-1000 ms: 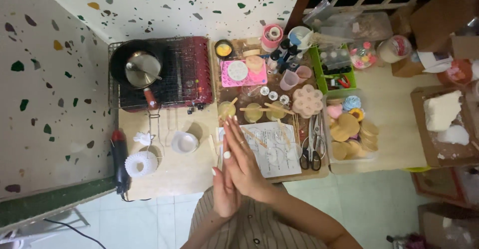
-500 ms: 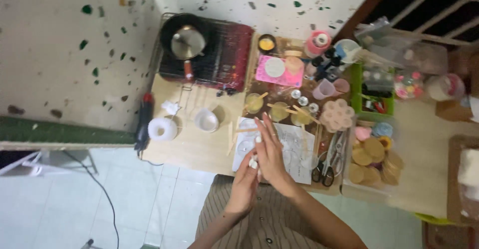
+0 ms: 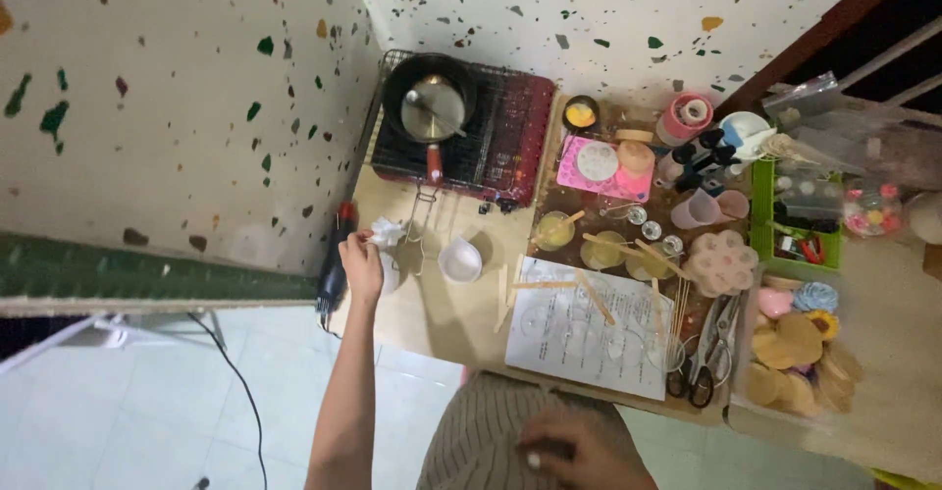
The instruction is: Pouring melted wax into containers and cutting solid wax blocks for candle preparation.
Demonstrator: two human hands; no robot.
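Note:
My left hand (image 3: 362,262) reaches out to the left end of the low table (image 3: 432,318). It lies over a white ribbed ring (image 3: 392,276), of which only a sliver shows. Its fingertips are by a small white crumpled piece (image 3: 389,231), and the grip is hidden. A black and red heat gun (image 3: 336,259) lies just left of the hand. A small white cup (image 3: 459,259) stands to its right. My right hand (image 3: 577,451) rests on my striped clothing at the bottom edge, fingers curled, with nothing seen in it.
A black pan with a metal pot (image 3: 430,107) sits on a red stove (image 3: 510,137) at the back. A printed sheet (image 3: 589,328) holds clear glass cups and wooden sticks. Scissors (image 3: 702,358), pink moulds (image 3: 719,259), a green tray (image 3: 760,225) and round wooden discs (image 3: 790,343) crowd the right side.
My hands were pressed together over the sheet and have separated. The left hand went out to the table's left end, and the right hand dropped to my lap. The view swung left.

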